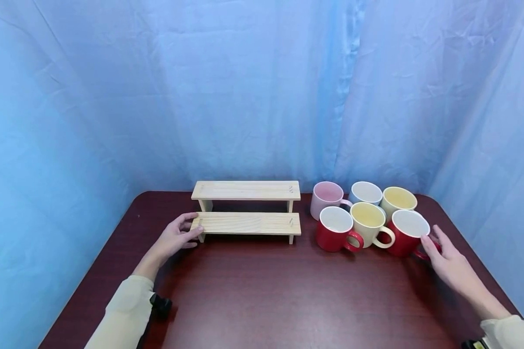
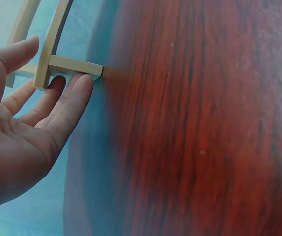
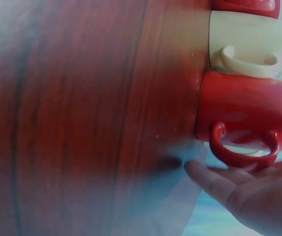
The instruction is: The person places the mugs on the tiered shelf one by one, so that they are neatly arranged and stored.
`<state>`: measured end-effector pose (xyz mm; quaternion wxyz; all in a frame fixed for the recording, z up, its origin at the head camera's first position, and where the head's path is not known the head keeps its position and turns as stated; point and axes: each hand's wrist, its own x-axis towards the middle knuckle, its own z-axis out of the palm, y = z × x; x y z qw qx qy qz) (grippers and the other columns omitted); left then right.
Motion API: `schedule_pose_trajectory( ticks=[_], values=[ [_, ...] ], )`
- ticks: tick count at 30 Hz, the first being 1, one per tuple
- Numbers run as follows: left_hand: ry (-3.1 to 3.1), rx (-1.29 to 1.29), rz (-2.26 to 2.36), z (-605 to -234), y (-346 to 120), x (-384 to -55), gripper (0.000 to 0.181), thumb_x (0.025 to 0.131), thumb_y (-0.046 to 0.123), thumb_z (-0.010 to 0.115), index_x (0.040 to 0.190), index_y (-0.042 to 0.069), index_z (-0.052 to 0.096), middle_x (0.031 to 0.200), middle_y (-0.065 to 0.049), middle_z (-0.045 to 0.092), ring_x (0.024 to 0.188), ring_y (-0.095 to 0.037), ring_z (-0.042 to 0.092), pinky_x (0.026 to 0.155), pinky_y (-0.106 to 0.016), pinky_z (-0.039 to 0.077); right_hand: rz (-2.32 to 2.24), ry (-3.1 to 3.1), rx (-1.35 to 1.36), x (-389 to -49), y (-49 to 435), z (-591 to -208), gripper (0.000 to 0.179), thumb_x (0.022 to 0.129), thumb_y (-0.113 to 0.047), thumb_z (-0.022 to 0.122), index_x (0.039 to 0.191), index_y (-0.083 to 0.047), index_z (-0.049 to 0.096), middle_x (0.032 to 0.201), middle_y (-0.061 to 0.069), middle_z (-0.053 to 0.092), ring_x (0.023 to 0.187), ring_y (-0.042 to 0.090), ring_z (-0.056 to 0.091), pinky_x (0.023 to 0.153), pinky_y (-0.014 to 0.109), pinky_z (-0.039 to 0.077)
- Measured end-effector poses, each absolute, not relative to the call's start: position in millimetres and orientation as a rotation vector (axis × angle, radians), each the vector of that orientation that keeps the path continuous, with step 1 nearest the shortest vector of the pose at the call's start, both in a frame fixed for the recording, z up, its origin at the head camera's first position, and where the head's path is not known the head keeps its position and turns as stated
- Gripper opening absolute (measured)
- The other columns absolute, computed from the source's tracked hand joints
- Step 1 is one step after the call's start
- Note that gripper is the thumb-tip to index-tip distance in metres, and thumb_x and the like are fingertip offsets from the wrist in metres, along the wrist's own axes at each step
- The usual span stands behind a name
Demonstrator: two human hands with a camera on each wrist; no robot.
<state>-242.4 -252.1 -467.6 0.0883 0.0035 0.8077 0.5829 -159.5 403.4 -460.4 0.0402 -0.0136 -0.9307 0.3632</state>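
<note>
"Hands?"

"My right hand (image 1: 451, 264) is open, fingers spread beside the handle (image 3: 229, 156) of the nearest red mug (image 1: 401, 242), at ten o'clock. My left hand (image 1: 176, 236), also open, straddles the end of the front wooden shelf (image 1: 249, 223), at three o'clock; contact uncertain."

"Step?"

"Reaching for the mug, I judge. The next move calls for curling fingers round its handle."
</note>
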Motion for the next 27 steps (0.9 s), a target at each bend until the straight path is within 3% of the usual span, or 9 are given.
schedule_pose_trajectory(
  ticks=[2, 5, 8, 10, 13, 17, 27],
  values=[
    [2.392, -0.027, 1.74, -469.3, -252.2, -244.9, 0.064, 0.096, 0.027, 0.073, 0.149, 0.01, 0.041, 0.129, -0.025, 0.056, 0.103, -0.031, 0.066, 0.083, -0.043, 0.059, 1.151, -2.841, -0.026, -159.5, 406.6, -463.6, 0.063, 0.111, -0.032, 0.036, 0.153, 0.012, 0.022, 0.135, 0.045, 0.045, 0.108, 0.034, 0.067, 0.089, 0.051, 0.055],
    [2.357, -0.079, 1.757, -471.5, -252.6, -248.3, 0.065, 0.094, 0.029, 0.075, 0.148, 0.012, 0.042, 0.124, -0.023, 0.059, 0.098, -0.029, 0.067, 0.081, -0.042, 0.06, 1.361, -2.778, 0.006, -159.8, 413.0, -469.0, 0.051, 0.111, -0.027, 0.039, 0.14, 0.014, 0.039, 0.113, 0.024, 0.069, 0.082, 0.008, 0.071, 0.066, 0.03, 0.06],
    [2.296, -0.138, 1.791, -472.7, -252.0, -250.8, 0.069, 0.092, 0.032, 0.077, 0.146, 0.014, 0.04, 0.12, -0.021, 0.059, 0.093, -0.028, 0.066, 0.078, -0.041, 0.06, 1.652, -2.704, -0.012, -160.5, 420.2, -471.1, 0.04, 0.111, -0.028, 0.04, 0.127, 0.007, 0.051, 0.1, -0.002, 0.073, 0.079, 0.011, 0.073, 0.066, 0.031, 0.06],
    [2.27, -0.168, 1.796, -472.3, -250.6, -251.7, 0.07, 0.091, 0.033, 0.078, 0.147, 0.016, 0.038, 0.119, -0.02, 0.058, 0.09, -0.027, 0.065, 0.076, -0.04, 0.061, 1.833, -2.649, -0.033, -161.5, 424.6, -470.7, 0.032, 0.111, -0.029, 0.041, 0.118, -0.004, 0.059, 0.095, -0.011, 0.071, 0.079, 0.018, 0.074, 0.068, 0.033, 0.061],
    [2.263, -0.208, 1.785, -470.7, -248.2, -252.1, 0.071, 0.09, 0.034, 0.078, 0.146, 0.018, 0.037, 0.117, -0.018, 0.056, 0.087, -0.025, 0.064, 0.073, -0.039, 0.061, 2.078, -2.534, -0.021, -163.8, 428.8, -469.4, 0.026, 0.111, -0.029, 0.042, 0.109, -0.017, 0.065, 0.093, -0.002, 0.068, 0.081, 0.023, 0.074, 0.071, 0.035, 0.061],
    [2.267, -0.215, 1.767, -468.4, -247.3, -250.1, 0.071, 0.09, 0.035, 0.078, 0.146, 0.018, 0.036, 0.118, -0.018, 0.054, 0.087, -0.025, 0.063, 0.071, -0.04, 0.061, 2.313, -2.385, 0.057, -165.2, 431.1, -470.5, 0.026, 0.111, -0.023, 0.041, 0.109, -0.014, 0.065, 0.093, 0.007, 0.062, 0.082, 0.026, 0.074, 0.073, 0.037, 0.061],
    [2.264, -0.237, 1.764, -468.3, -245.7, -252.4, 0.068, 0.092, 0.032, 0.076, 0.147, 0.02, 0.037, 0.12, -0.018, 0.054, 0.09, -0.028, 0.063, 0.072, -0.042, 0.061, 2.492, -2.298, 0.124, -166.5, 440.1, -469.8, 0.029, 0.112, -0.018, 0.038, 0.113, -0.01, 0.066, 0.098, 0.008, 0.065, 0.089, 0.028, 0.074, 0.079, 0.041, 0.06]
  ],
)
